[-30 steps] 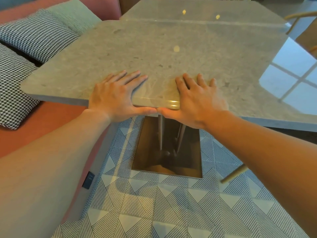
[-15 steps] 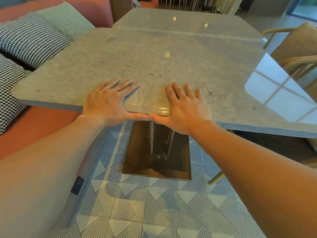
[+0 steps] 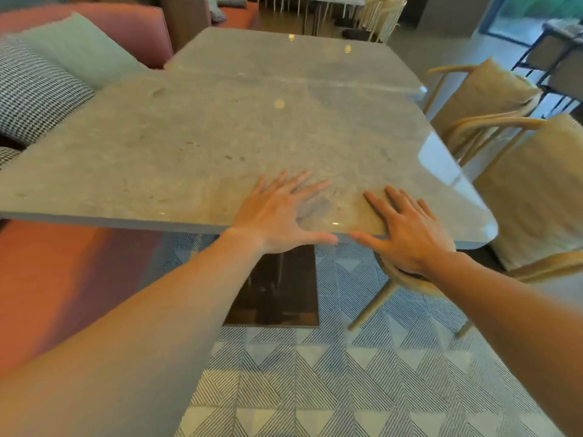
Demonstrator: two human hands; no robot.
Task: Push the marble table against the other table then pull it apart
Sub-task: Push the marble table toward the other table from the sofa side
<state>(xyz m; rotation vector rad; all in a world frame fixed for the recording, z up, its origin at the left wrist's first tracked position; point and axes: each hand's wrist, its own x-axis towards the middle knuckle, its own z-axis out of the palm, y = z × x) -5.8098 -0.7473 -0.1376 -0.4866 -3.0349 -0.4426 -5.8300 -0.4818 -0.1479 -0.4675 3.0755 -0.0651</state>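
Both hands have slid to the right along the near edge since half a second ago, and the view has swung with them, so two wicker chairs (image 3: 492,93) now show at the right. The left hand (image 3: 274,216) lies flat on the marble bench (image 3: 189,146), roughly above the dark pedestal base (image 3: 277,294). The right hand (image 3: 407,228) lies flat just beside it, nearer the rounded right corner.

The fingers (image 3: 299,181) of each hand are straight and spread apart on the polished top, clamped on nothing. Both thumbs stretch along the near edge, tips almost meeting. That hold looks meant for shoving: palms bear down for friction while the thumbs brace the rim, and two hands close together keep the heavy slab from twisting.

Beyond the fingers the marble bench runs away from the person, and its far edge appears to meet the other bench (image 3: 284,55) along a bright seam with no gap showing. It sits offset, jutting further left toward the houndstooth cushion (image 3: 34,93). By my reading the push is done or nearly so, and the pull apart is not yet begun.
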